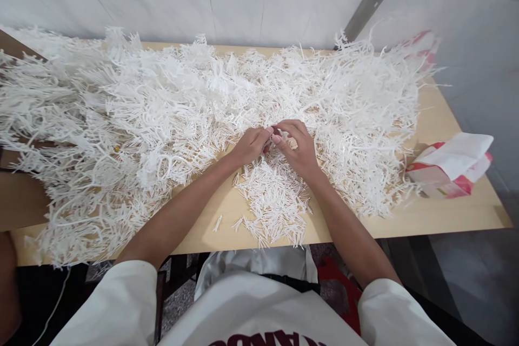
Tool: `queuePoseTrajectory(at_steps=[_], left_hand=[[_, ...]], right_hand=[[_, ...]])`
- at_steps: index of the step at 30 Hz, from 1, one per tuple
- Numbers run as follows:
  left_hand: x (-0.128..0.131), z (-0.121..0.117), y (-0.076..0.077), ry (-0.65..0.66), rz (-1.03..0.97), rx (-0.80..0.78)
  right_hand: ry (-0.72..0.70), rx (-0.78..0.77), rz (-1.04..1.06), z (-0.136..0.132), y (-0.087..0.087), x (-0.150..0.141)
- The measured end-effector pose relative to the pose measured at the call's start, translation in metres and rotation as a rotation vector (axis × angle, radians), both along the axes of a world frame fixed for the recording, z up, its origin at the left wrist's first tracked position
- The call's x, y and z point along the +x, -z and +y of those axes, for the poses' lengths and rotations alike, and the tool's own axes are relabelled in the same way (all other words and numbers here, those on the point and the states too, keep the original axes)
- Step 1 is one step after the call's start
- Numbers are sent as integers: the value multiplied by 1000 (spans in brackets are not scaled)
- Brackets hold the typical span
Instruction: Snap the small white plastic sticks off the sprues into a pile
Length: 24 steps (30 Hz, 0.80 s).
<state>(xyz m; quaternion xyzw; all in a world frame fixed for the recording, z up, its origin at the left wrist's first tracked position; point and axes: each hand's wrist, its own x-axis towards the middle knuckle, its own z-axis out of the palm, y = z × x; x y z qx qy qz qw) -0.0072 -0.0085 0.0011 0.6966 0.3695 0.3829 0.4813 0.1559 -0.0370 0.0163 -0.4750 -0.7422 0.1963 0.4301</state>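
My left hand (252, 145) is closed, its thumb and fingers pinched together over the middle of the table. Against it, my right hand (299, 147) has its fingers bent and its thumb tip close to the left fingertips. Whatever is between the fingertips is too small and too hidden to name. Just below both hands lies a heap of short thin white sticks (279, 205), spread toward the table's front edge. Behind and around the hands is a large tangled mass of white branched plastic-looking strands (194, 86).
The wooden table (446, 211) stands against a tiled wall (239, 5). A pink and white tissue pack (450, 167) is at the right end. Brown cardboard (20, 200) is at the left. Part of another person's arm (8, 286) shows at the lower left.
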Motion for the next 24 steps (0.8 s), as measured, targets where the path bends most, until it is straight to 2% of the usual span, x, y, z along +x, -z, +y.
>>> queuePoseTrajectory(at_steps=[8, 14, 17, 20, 24], left_hand=[[1, -1, 4, 9, 285, 265], [0, 2, -2, 45, 105, 394], [-2, 2, -1, 53, 34, 277], [-2, 1, 0, -29, -14, 108], [0, 1, 0, -165, -48, 72]], right_hand=[[47, 44, 13, -1, -3, 2], [155, -115, 298, 0, 0, 3], [153, -153, 373, 6, 6, 4], [130, -207, 432, 12, 14, 4], [118, -233, 424, 12, 15, 4]])
